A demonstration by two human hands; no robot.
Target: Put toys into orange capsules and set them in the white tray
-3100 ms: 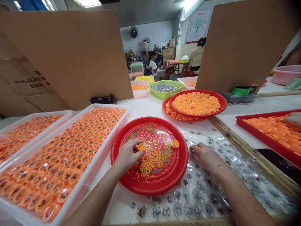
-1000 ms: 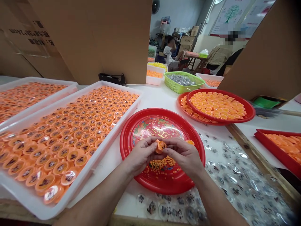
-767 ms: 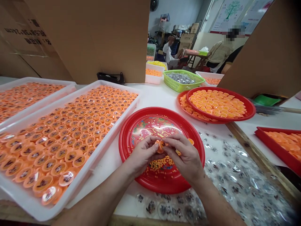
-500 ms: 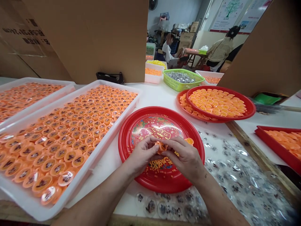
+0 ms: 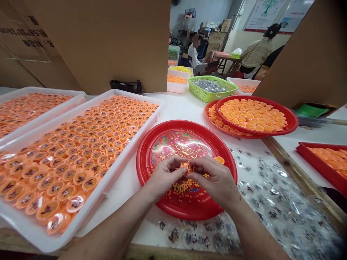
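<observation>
Over a round red tray (image 5: 146, 144) with a printed pattern, both my hands hold one small orange plastic cup (image 5: 187, 167). My left hand (image 5: 166, 177) pinches it from the left between thumb and fingers. From the other side the fingers of my right hand (image 5: 215, 178) close on it, partly hiding it. Small yellow-orange beads (image 5: 187, 187) lie in the tray beneath my hands. Another orange cup (image 5: 219, 159) rests in the tray just beyond my right hand. Clear discs with dark printed figures (image 5: 175, 234) lie on the table by the tray's near edge.
To the left, a white tray (image 5: 130, 150) holds rows of orange cups with printed discs. Stacked red trays (image 5: 294, 126) of orange cups stand at the back right, near a green basket (image 5: 202, 94). Many clear discs (image 5: 273, 202) cover the right side. Cardboard (image 5: 114, 39) walls the back; people sit beyond.
The orange cup has turned and tilted slightly between my fingers. My right hand's fingers have shifted on it, and the whole view has moved a little.
</observation>
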